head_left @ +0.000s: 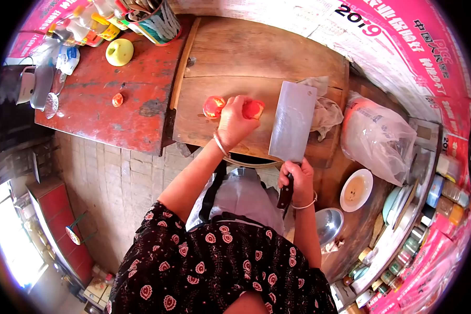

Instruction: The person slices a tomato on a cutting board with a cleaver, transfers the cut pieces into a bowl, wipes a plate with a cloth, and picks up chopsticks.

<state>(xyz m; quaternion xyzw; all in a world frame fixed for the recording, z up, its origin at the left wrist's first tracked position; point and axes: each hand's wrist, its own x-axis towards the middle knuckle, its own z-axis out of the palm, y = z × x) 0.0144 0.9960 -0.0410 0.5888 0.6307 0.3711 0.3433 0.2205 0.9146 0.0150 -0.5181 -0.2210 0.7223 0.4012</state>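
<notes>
My left hand [234, 121] is closed over a cut tomato half [253, 110], its red inside facing up, on the wooden cutting board [230, 57]. Just left of those fingers lies a second tomato half [213, 107], cut face showing. My right hand [299, 180] grips the dark handle of a cleaver [293, 120]. The broad blade points away from me, over the right part of the board and apart from the tomato. Beyond the blade, a crumpled cloth [327, 115] is partly hidden by it.
A red table [136, 112] at left bears a yellow-green apple [119, 52], a small red piece [118, 99], bottles and a utensil holder [162, 26]. On the right are a plastic bag [379, 136], a white bowl [356, 190] and a metal bowl [329, 225].
</notes>
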